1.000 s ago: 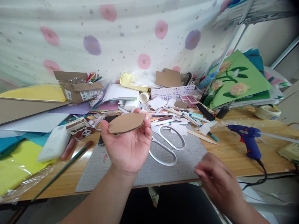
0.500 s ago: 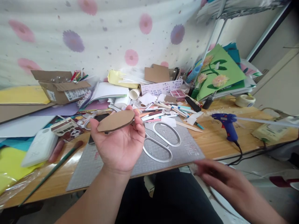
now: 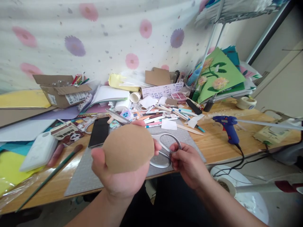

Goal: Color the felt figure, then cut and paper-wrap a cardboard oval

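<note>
A round cardboard disc (image 3: 128, 148) rests in my left hand (image 3: 123, 184), its brown face turned up toward me and its edge between thumb and fingers. Behind the disc lie silver scissors (image 3: 162, 162), with the blades pointing to the far left and partly covered by disc and hand. The fingers of my right hand (image 3: 189, 164) are closed around the scissors' right-hand handle loop. Under both hands is a grey cutting mat (image 3: 79, 173). A black phone (image 3: 98, 132) lies on the mat's left part, just beyond my left hand.
A blue glue gun (image 3: 228, 127) stands at the right, its cable hanging over the table edge. Pens and paper scraps (image 3: 169, 124) crowd the middle. An open cardboard box (image 3: 63, 91) is at the back left; a green-handled brush (image 3: 49, 176) lies at the front left.
My right hand has come up from beside the table edge and taken hold of the scissors' handle. My left hand has tipped the disc so its flat face shows.
</note>
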A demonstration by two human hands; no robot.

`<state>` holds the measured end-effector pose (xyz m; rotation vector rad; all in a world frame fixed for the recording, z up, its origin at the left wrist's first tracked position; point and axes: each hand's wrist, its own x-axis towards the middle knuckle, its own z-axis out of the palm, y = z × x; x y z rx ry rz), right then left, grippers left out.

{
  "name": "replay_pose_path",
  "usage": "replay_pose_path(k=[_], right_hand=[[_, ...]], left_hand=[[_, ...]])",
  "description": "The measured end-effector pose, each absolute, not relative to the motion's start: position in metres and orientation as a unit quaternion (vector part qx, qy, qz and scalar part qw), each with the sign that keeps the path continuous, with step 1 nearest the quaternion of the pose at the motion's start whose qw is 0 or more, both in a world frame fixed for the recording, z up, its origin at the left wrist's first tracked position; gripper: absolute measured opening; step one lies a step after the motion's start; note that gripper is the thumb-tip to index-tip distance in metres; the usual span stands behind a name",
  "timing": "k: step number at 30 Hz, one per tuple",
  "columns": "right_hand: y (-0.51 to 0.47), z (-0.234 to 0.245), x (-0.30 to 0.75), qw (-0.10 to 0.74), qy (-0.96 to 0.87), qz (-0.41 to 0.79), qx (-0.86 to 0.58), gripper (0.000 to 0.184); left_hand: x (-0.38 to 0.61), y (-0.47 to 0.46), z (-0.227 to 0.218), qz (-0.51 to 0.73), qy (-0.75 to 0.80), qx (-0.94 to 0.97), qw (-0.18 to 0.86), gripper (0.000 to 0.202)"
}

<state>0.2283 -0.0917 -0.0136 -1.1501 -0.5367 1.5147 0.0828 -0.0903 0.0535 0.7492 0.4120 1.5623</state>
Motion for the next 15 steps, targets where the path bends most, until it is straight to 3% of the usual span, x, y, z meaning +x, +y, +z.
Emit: replay_pose_path(k=[11, 15], right_hand=[[-0.085, -0.019, 0.223, 0.597, -0.212, 0.627, -0.452, 0.016], [-0.087, -0.017, 0.227, 0.586, -0.223, 0.651, -0.428, 0.025]], left_hand=[[0.079, -0.086, 0.050, 0.701, 0.159, 0.326, 0.614, 0.044], [0.073, -0.077, 0.049, 0.722, 0.177, 0.276, 0.609, 0.050]])
